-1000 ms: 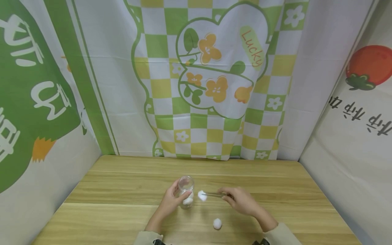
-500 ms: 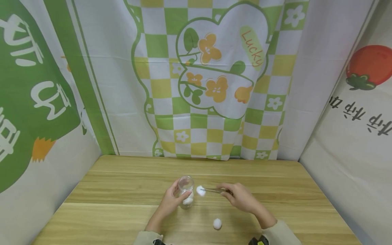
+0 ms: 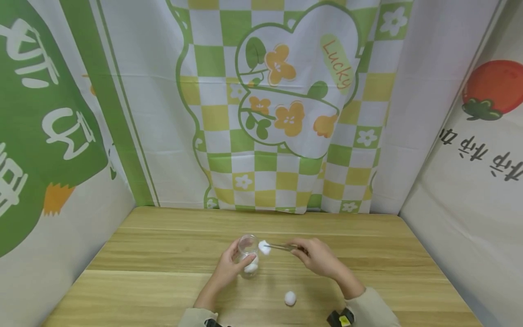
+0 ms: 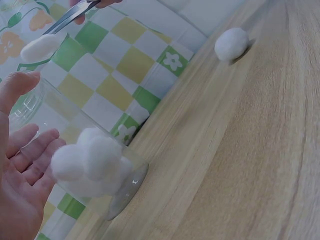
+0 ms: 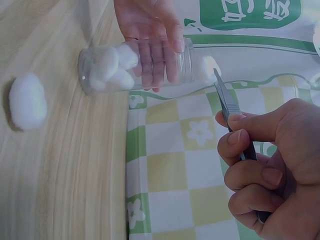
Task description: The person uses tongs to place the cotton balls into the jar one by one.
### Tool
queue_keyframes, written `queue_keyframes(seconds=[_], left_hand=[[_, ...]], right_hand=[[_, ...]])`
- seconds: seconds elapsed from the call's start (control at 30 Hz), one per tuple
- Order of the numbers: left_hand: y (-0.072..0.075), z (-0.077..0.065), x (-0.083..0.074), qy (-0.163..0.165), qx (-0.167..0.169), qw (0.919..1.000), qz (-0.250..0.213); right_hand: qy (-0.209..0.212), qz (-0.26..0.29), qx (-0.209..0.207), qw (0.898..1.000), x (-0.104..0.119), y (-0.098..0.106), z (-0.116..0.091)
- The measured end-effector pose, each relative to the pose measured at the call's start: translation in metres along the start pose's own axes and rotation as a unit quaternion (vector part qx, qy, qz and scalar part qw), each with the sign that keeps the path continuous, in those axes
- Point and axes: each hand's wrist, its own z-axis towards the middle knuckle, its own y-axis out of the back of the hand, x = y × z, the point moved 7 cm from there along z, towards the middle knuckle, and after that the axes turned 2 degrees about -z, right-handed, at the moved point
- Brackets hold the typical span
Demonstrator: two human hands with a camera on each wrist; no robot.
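Note:
My left hand (image 3: 229, 269) grips a clear open-topped jar (image 4: 75, 107), fingers behind it and thumb across its near side by the neck. Several white cotton balls (image 5: 107, 67) lie at the jar's bottom, and the jar stands upright on the table. With my right hand (image 3: 316, 256) I hold metal tweezers (image 5: 227, 100), pinched between thumb and curled fingers. At their tips is another cotton ball, the pinched one (image 3: 264, 247), raised to the height of the jar's mouth and just to its right.
A single loose cotton ball (image 3: 290, 298) lies on the wooden table (image 3: 163, 290), nearer me and right of the jar. Behind the table hangs a green and yellow checked cloth (image 3: 286, 181), with printed cloths at both sides.
My right hand has moved up and left, bringing the tweezers and their cotton ball from beside the jar to its rim. The left hand and the jar have stayed still.

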Motion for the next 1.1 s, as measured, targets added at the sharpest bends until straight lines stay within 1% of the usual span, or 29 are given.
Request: queue_keyframes(seconds=[0.37,0.53,0.87,1.1], left_hand=[[0.000,0.000,0.000,0.005,0.003,1.0000,-0.004],[0.000,0.000,0.000,0.006,0.005,1.0000,-0.005],[0.000,0.000,-0.001,0.005,0.001,1.0000,-0.005],[0.001,0.000,-0.002,0.005,-0.007,1.0000,-0.001]], right_hand=[[-0.004,-0.022,-0.008,1.000,0.007,0.000,0.010],[0.000,-0.021,-0.010,1.000,0.010,-0.001,0.014],[-0.005,-0.012,-0.016,1.000,0.012,-0.003,0.020],[0.003,-0.020,-0.029,0.999,0.014,-0.007,0.025]])
